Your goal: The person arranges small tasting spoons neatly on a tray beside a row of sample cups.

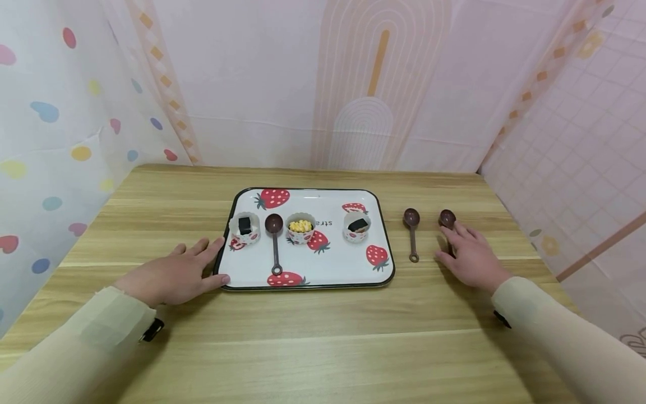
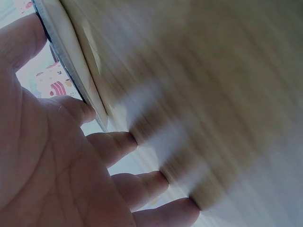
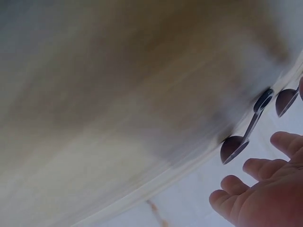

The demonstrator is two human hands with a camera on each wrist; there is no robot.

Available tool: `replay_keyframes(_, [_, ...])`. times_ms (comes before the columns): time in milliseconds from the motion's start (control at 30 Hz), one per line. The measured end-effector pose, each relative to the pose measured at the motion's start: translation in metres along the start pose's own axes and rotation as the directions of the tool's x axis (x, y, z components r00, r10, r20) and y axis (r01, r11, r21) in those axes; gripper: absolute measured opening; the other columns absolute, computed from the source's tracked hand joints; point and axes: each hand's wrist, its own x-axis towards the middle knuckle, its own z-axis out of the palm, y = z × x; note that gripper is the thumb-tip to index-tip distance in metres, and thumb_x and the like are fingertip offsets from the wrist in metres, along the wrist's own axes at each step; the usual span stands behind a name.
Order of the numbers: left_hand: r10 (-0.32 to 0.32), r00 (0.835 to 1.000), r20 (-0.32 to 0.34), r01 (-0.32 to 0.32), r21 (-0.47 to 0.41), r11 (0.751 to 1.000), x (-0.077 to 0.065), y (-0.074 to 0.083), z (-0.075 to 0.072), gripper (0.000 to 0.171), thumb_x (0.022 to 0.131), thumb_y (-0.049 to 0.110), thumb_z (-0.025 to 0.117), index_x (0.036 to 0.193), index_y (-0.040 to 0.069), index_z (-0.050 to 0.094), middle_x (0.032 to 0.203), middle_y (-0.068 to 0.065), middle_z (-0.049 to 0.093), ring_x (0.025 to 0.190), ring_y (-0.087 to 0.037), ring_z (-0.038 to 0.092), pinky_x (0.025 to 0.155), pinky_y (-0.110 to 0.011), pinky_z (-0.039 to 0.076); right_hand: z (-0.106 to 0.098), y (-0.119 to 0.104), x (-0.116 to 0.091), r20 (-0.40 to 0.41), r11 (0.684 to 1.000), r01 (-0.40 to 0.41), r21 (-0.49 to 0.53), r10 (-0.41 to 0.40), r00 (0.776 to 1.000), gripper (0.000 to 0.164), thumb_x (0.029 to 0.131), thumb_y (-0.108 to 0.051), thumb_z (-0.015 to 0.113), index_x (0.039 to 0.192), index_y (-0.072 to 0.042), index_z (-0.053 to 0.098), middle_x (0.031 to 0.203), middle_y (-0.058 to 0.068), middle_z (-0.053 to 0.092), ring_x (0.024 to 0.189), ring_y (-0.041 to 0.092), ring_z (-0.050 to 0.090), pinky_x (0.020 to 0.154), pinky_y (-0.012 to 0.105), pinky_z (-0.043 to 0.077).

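Observation:
My left hand (image 1: 174,275) lies at the left front corner of the white strawberry-print tray (image 1: 333,275). Its thumb is over the dark rim and its index fingertip touches the left edge; the other fingers extend over the table. On the right, my right hand (image 1: 471,258) reaches over a brown measuring spoon (image 1: 447,217), covering most of its handle. Those fingers are loosely extended, and whether they touch the spoon is unclear. A second brown spoon (image 1: 411,219) lies just left of that hand, bowl away from me. In the right wrist view, both spoons (image 3: 233,149) appear beyond the fingers.
On the tray are a paper cup (image 1: 252,238) with a black-topped piece, a third brown spoon (image 1: 274,224), a cup (image 1: 301,238) of yellow bits, and a cup (image 1: 355,237) holding a black-wrapped piece. Patterned curtains (image 1: 252,112) stand behind the wooden table (image 1: 323,348).

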Motion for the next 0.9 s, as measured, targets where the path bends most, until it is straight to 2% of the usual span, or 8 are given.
replay_keyframes(267, [-0.001, 1.000, -0.001, 0.001, 0.000, 1.000, -0.0007, 0.0007, -0.0013, 0.107, 0.097, 0.082, 0.042, 0.169, 0.006, 0.017, 0.166, -0.040, 0.022, 0.140, -0.077, 0.025, 0.103, -0.082, 0.038, -0.0033, 0.0044, -0.0017, 0.007, 0.999, -0.022, -0.048, 0.022, 1.000, 0.067, 0.104, -0.029, 0.065, 0.154, 0.011, 0.043, 0.156, 0.039, 0.042, 0.149, 0.056, 0.036, 0.119, 0.067, 0.028])
replay_keyframes(533, [0.000, 1.000, -0.004, 0.000, 0.001, 1.000, -0.0008, 0.0011, -0.0013, 0.107, 0.097, 0.082, 0.041, 0.169, 0.006, 0.017, 0.166, -0.039, 0.022, 0.140, -0.077, 0.026, 0.102, -0.082, 0.039, -0.0042, 0.0062, -0.0015, 0.018, 0.996, -0.042, -0.083, 0.044, 0.999, 0.060, 0.104, -0.031, 0.066, 0.147, 0.009, 0.054, 0.137, 0.035, 0.063, 0.132, 0.056, 0.051, 0.115, 0.067, 0.033])
replay_keyframes(767, [0.006, 1.000, -0.005, -0.006, 0.005, 1.000, -0.0001, -0.0001, 0.0001, 0.106, 0.097, 0.082, 0.041, 0.169, 0.007, 0.017, 0.166, -0.039, 0.023, 0.139, -0.077, 0.026, 0.102, -0.083, 0.038, -0.0031, 0.0074, -0.0010, 0.022, 0.994, -0.039, -0.102, 0.042, 0.999, 0.057, 0.103, -0.029, 0.068, 0.145, 0.008, 0.056, 0.125, 0.033, 0.068, 0.123, 0.052, 0.057, 0.112, 0.065, 0.038])
replay_keyframes(900, [0.008, 1.000, -0.010, -0.008, 0.005, 1.000, 0.0000, -0.0004, 0.0005, 0.106, 0.097, 0.082, 0.041, 0.169, 0.007, 0.017, 0.166, -0.039, 0.023, 0.139, -0.077, 0.026, 0.102, -0.083, 0.038, -0.0027, 0.0082, -0.0008, 0.031, 0.995, -0.051, -0.091, 0.054, 0.998, 0.058, 0.103, -0.027, 0.068, 0.146, 0.009, 0.054, 0.103, 0.023, 0.071, 0.110, 0.046, 0.061, 0.106, 0.064, 0.043])
